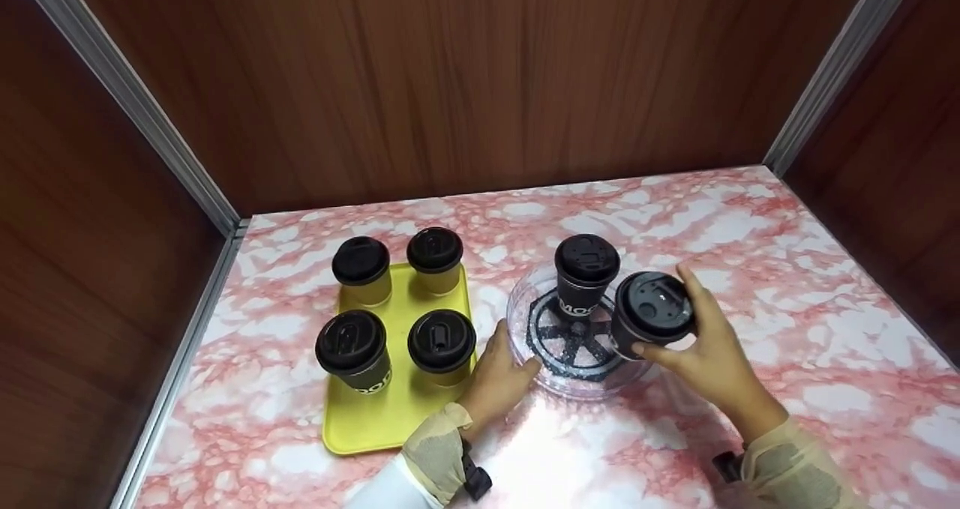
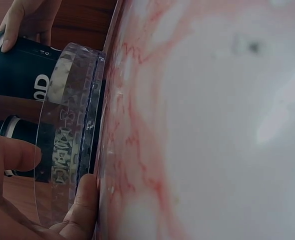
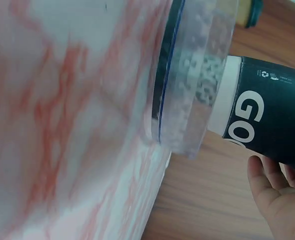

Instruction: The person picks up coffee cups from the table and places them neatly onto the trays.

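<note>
My right hand (image 1: 716, 355) grips a dark paper coffee cup (image 1: 651, 310) with a black lid, thumb at the near side and fingers around the far side. That cup is at the right side of a clear round plastic container (image 1: 581, 389), its base close to the rim in the right wrist view. With my left hand (image 1: 501, 378) I hold the container's left wall, thumb over the rim and a finger low outside. Inside the container, toward the back, another lidded cup (image 1: 585, 273) stands upright on a dark spoked pattern.
Left of the container lies a yellow tray (image 1: 367, 423) bearing several black-lidded cups, including a front-left one (image 1: 352, 348) and a back-right one (image 1: 435, 258). All stand on a pink marbled table (image 1: 247, 389), with brown wood-look panels (image 1: 450, 82) behind and at the sides.
</note>
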A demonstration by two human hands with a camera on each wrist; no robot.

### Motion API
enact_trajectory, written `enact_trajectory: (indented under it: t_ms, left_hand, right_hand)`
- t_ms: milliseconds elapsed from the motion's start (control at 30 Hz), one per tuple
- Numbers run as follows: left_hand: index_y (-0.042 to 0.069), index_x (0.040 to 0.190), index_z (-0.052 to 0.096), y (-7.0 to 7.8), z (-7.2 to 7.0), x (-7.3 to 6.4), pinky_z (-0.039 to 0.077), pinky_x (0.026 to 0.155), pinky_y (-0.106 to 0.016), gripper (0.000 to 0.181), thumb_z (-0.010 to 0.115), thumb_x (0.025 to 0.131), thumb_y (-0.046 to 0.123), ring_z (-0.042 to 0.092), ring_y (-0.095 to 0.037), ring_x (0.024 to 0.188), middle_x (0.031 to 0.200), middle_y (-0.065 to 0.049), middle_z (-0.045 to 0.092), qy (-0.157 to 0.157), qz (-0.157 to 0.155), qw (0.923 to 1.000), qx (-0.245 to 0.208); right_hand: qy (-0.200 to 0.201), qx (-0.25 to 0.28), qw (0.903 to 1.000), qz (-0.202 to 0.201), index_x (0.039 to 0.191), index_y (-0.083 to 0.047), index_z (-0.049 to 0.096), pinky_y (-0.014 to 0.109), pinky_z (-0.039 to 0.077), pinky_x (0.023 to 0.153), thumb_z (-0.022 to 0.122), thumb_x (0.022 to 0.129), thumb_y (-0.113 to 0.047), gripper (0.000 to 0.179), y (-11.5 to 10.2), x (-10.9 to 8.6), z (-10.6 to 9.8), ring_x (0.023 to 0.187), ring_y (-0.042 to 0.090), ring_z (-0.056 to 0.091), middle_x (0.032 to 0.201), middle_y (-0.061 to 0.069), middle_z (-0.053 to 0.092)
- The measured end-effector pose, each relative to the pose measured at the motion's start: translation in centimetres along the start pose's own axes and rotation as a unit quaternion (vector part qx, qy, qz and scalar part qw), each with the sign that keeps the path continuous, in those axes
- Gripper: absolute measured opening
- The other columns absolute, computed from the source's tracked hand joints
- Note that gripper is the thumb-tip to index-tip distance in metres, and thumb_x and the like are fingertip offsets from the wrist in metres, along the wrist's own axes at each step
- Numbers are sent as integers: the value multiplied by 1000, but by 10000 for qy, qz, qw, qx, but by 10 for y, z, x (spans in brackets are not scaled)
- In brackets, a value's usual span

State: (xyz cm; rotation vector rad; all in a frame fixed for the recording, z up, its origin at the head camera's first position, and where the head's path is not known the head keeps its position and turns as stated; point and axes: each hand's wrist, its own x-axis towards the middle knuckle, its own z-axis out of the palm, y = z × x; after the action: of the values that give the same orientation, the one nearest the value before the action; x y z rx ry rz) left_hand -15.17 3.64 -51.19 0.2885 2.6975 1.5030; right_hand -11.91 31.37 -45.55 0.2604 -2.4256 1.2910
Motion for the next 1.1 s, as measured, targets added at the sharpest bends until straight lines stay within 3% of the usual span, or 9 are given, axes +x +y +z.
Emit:
enact_trajectory:
  t_ms: [167, 600, 833, 1100]
  left_hand:
    - [-10, 149, 21, 1, 0, 0, 28, 112, -45, 82, 66, 88, 21, 37, -39, 134, 146, -30, 36, -5, -15, 10000, -25]
    - [-9, 151, 17, 0, -1, 0, 22, 114, -43, 84, 65, 89, 23, 30, -37, 138, 151, -28, 28, -114, -43, 9999, -66]
    - [-7, 151, 16, 1, -1, 0, 22, 114, -43, 85, 66, 89, 22, 30, -37, 138, 152, -27, 28, -123, -115, 9998, -116]
    - [-6, 152, 16, 1, -1, -1, 22, 114, -44, 85, 65, 89, 23, 30, -37, 138, 152, -27, 28, -147, -189, 9997, -56]
  right_hand:
    - [-75, -41, 10000, -21, 157, -19, 18, 55, 32, 104, 93, 62, -13, 121, -1, -3, 8, 122, 33, 45, 142, 20, 42]
    - [-345, -104, 9993, 64, 156, -26, 23, 64, 29, 103, 93, 62, -21, 117, -5, -7, 24, 123, 36, 45, 144, 16, 41]
    - [-543, -182, 9983, -74, 153, -30, 31, 61, 32, 103, 93, 61, -21, 112, -8, -9, 32, 118, 30, 48, 133, 10, 48]
    - [-597, -144, 9981, -40, 152, -28, 33, 59, 31, 105, 94, 60, -21, 110, -5, -10, 38, 122, 29, 46, 138, 9, 46]
